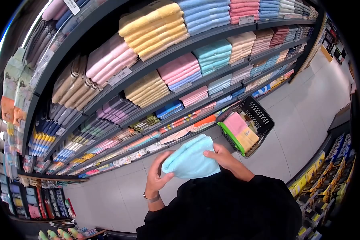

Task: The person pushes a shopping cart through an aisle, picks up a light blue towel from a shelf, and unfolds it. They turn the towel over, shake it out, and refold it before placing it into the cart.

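Note:
A folded light turquoise towel (192, 158) is held between both hands in front of my body. My left hand (158, 174) grips its left edge, thumb on the near face and fingers behind. My right hand (224, 158) holds the right side, its thumb pressed on the towel's face. Beyond my right hand, a black basket (264, 120) with a green handle (231, 139) stands on the floor, holding a pink folded towel (235, 124) and a yellow-beige one (247, 140).
Long dark shelves (164, 56) of folded towels curve across the view, with yellow (154, 28), pink (110, 58) and teal (213, 56) stacks. Grey tiled floor (112, 196) lies below. Another rack (324, 184) with yellow-edged goods stands at the right.

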The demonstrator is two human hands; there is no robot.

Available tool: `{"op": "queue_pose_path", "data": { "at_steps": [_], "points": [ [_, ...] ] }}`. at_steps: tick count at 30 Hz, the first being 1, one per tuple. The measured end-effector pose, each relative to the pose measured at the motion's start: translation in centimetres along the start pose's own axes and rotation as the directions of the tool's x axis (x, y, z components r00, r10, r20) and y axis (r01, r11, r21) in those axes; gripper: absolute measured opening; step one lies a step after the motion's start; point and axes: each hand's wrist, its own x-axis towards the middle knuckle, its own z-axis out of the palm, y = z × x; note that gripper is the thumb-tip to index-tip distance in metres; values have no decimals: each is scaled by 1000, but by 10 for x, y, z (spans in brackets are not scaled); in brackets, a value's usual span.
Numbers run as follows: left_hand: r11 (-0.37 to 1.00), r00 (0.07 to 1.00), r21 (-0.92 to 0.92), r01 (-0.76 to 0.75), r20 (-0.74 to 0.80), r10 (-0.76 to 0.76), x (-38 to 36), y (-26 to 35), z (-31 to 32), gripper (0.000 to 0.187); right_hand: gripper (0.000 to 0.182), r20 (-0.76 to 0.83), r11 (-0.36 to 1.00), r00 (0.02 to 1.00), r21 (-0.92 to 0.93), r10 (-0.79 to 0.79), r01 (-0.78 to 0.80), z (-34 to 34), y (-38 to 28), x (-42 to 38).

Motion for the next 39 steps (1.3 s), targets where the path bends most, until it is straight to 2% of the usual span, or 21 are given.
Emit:
{"op": "queue_pose_path", "data": {
  "at_steps": [2, 5, 9, 11, 12, 13, 15, 16, 17, 19, 20, 22, 23, 25, 26, 28, 30, 33, 34, 36, 39],
  "points": [
    [942, 993, 336, -16, 117, -25, 3, 7, -4, 52, 36, 10, 1000, 1000, -5, -5, 5, -2, -1, -1],
    [954, 981, 299, -11, 186, -47, 10, 11, -5, 40, 36, 24, 1000, 1000, 8, -5, 5, -6, -2, -2],
    [955, 985, 294, -41, 173, -11, 10, -6, -10, 35, 38, 31, 994, 998, 90, 56, -58, -6, -5, -3],
    [967, 989, 211, 144, -61, -134, 10, -25, -12, 26, 39, 23, 989, 997, 129, 69, -71, -4, -9, -3],
    [961, 977, 189, 202, -113, -183, 12, -29, -9, 23, 39, 12, 985, 997, 160, 70, -71, -2, -10, -2],
    [962, 978, 187, 199, -105, -182, 14, -35, -6, 23, 40, -1, 979, 998, 190, 70, -68, -1, -12, 0],
    [926, 937, 272, 261, -302, -175, 18, -43, -1, 24, 41, -56, 978, 995, 193, 85, -73, 0, -14, 5],
    [878, 938, 441, 188, -347, -26, 23, -43, 5, 26, 41, -100, 977, 989, 197, 105, -84, -1, -13, 7],
    [880, 939, 437, 186, -342, -28, 22, -43, 8, 26, 41, -108, 977, 989, 196, 104, -81, -1, -12, 9],
    [749, 944, 650, 127, -311, 110, 19, -41, 13, 33, 43, -185, 963, 978, 266, 92, -41, -1, -8, 13],
    [751, 944, 648, 128, -310, 107, 18, -39, 21, 33, 43, -187, 963, 978, 265, 94, -42, 2, -7, 14],
    [778, 991, 616, 120, -125, -54, 18, -35, 49, 49, 46, -175, 966, 983, 258, 54, -7, 7, -4, 17],
    [778, 990, 616, 123, -128, -56, 18, -40, 62, 49, 46, -174, 966, 983, 258, 57, -10, 10, -2, 18],
    [672, 992, 736, 79, -127, 22, 19, -46, 80, 62, 50, -127, 990, 992, 140, 21, -3, 14, 2, 18],
    [672, 992, 736, 80, -127, 21, 18, -51, 78, 62, 50, -58, 987, 998, 163, 17, -7, 14, 1, 17],
    [909, 978, 368, 198, -137, -158, 15, -64, 71, 64, 50, -25, 996, 998, 76, -50, 52, 19, -8, 13],
    [914, 974, 344, 213, -144, -173, 14, -68, 67, 62, 49, 0, 983, 986, -68, -169, 169, 22, -3, 15],
    [915, 979, 354, 194, -132, -157, 14, -65, 66, 54, 46, -13, 954, 969, -180, -247, 241, 25, 3, 19],
    [926, 974, 310, 216, -142, -179, 13, -65, 66, 50, 46, -16, 953, 968, -180, -249, 242, 26, 2, 18],
    [934, 967, 266, 237, -153, -202, 11, -64, 68, 47, 42, -70, 906, 954, -341, -292, 252, 29, -3, 14],
    [937, 960, 225, 267, -152, -237, 4, -63, 69, 41, 36, -130, 886, 940, -394, -316, 243, 27, 2, 15]
  ]
}}
